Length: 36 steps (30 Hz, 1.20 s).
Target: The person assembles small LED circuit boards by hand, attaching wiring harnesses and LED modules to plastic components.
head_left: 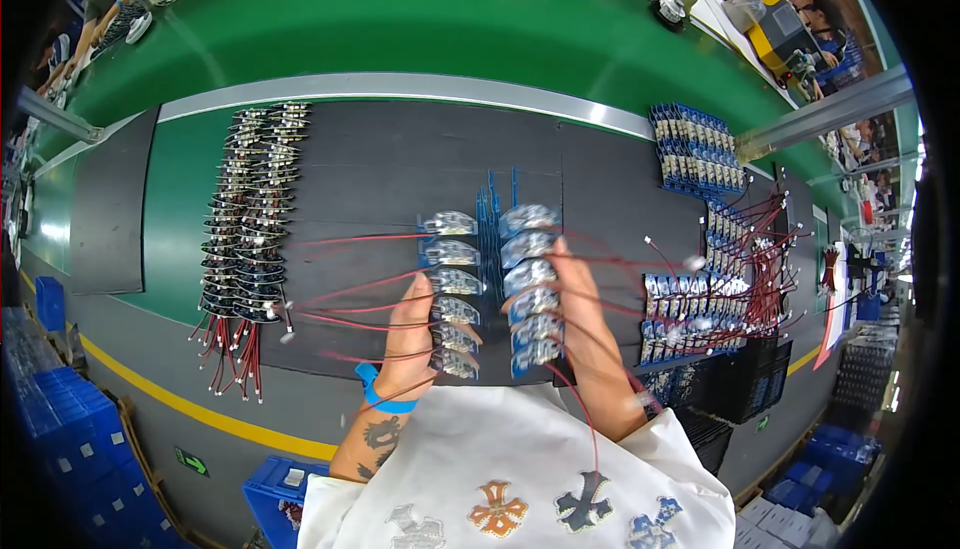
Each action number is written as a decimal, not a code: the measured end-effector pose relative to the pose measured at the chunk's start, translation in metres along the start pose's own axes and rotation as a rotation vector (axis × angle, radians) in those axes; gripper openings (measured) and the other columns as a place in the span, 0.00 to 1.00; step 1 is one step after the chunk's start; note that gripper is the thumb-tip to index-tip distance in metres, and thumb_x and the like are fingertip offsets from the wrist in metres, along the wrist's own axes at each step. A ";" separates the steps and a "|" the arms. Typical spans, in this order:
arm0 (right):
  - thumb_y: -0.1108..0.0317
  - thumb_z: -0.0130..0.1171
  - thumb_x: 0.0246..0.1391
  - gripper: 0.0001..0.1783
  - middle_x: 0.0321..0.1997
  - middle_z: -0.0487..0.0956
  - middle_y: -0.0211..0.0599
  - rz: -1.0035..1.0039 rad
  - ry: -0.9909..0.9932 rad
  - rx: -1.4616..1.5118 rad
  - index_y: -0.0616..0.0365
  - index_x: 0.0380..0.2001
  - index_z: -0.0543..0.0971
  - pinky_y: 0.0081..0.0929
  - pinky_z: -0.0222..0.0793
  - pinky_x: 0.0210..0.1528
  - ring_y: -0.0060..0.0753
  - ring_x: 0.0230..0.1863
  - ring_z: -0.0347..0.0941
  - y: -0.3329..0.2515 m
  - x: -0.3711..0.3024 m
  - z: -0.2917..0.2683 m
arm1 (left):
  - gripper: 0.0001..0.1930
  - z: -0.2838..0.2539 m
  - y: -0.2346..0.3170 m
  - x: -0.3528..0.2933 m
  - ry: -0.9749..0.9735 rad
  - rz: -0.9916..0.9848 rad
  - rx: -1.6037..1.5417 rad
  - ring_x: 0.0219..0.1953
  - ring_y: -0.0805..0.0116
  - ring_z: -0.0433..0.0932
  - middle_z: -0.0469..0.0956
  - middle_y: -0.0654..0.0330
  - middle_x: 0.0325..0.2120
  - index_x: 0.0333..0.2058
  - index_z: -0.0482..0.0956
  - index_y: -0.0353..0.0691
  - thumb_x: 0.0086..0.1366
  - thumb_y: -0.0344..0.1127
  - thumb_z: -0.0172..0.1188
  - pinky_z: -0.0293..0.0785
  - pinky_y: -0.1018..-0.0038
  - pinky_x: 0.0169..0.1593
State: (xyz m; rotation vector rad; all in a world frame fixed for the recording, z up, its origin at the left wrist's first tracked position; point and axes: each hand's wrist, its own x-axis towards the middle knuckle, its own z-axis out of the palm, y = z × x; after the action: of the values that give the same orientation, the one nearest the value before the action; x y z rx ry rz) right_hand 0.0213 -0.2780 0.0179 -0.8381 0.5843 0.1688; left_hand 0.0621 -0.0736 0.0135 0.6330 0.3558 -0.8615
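Over the middle of the black mat, each of my hands grips a column of small circuit boards with thin wires. My left hand [410, 327], a blue band at its wrist, holds the left boards [457, 282] by their outer side. Opposite it, my right hand [592, 334] holds the right boards [530, 289], slightly blurred at the top. Both thumbs show along the edges; the other fingers are mostly hidden under the boards. Red and dark wires spread outward from both columns. Narrow blue strips [488, 224] lie in the gap between them, apart from my fingers.
Long rows of wired boards [250, 219] lie at the left of the black mat [380, 159]. More boards [695, 149] and wired boards [690, 314] sit at the right, beside black crates [755, 384]. A metal rail [400, 86] borders the green belt [400, 29]. A blue bin [275, 499] stands lower left.
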 end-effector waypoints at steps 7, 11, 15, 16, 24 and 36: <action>0.59 0.53 0.64 0.19 0.16 0.64 0.23 -0.637 0.518 -1.057 0.65 0.27 0.79 0.22 0.50 0.21 0.13 0.21 0.54 -0.046 0.045 -0.065 | 0.16 -0.025 0.011 0.000 0.022 0.255 0.143 0.33 0.66 0.81 0.78 0.59 0.37 0.51 0.70 0.37 0.74 0.41 0.44 0.83 0.65 0.35; 0.62 0.53 0.64 0.23 0.52 0.77 0.47 -0.853 0.605 -1.268 0.66 0.57 0.70 0.28 0.67 0.55 0.37 0.52 0.74 -0.074 -0.002 -0.066 | 0.17 -0.023 0.017 -0.007 0.038 0.294 0.131 0.40 0.69 0.79 0.77 0.58 0.42 0.54 0.69 0.35 0.73 0.38 0.46 0.81 0.67 0.39; 0.55 0.43 0.66 0.31 0.57 0.73 0.54 -0.826 0.257 -0.690 0.72 0.60 0.64 0.40 0.59 0.64 0.46 0.61 0.67 -0.092 -0.088 -0.033 | 0.16 -0.031 0.025 -0.004 0.116 0.401 0.176 0.38 0.68 0.80 0.77 0.56 0.41 0.53 0.68 0.34 0.73 0.38 0.45 0.80 0.70 0.40; 0.55 0.45 0.65 0.31 0.53 0.75 0.52 -0.871 0.288 -0.732 0.73 0.60 0.65 0.37 0.65 0.60 0.42 0.57 0.71 -0.094 -0.117 -0.023 | 0.16 -0.024 0.030 -0.003 0.115 0.390 0.180 0.38 0.68 0.80 0.77 0.56 0.41 0.53 0.68 0.34 0.73 0.38 0.45 0.80 0.70 0.40; 0.78 0.59 0.53 0.20 0.42 0.77 0.45 -0.900 -0.025 -0.969 0.70 0.51 0.74 0.22 0.71 0.36 0.35 0.32 0.74 0.004 -0.043 0.120 | 0.17 -0.029 0.037 -0.025 0.230 0.361 0.259 0.26 0.72 0.78 0.78 0.59 0.32 0.46 0.70 0.36 0.75 0.44 0.41 0.78 0.76 0.28; 0.72 0.58 0.59 0.11 0.32 0.81 0.32 -0.084 -0.519 -0.639 0.67 0.43 0.79 0.17 0.70 0.32 0.17 0.31 0.73 0.020 0.051 0.097 | 0.22 -0.079 0.054 -0.070 0.101 -0.045 0.133 0.20 0.63 0.79 0.77 0.54 0.23 0.40 0.73 0.35 0.72 0.51 0.43 0.75 0.74 0.18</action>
State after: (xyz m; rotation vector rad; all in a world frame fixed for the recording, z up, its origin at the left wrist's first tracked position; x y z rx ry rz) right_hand 0.0977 -0.1968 0.0274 -1.3739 -0.0103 0.4948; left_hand 0.0589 0.0452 0.0103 0.7968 0.4075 -0.9038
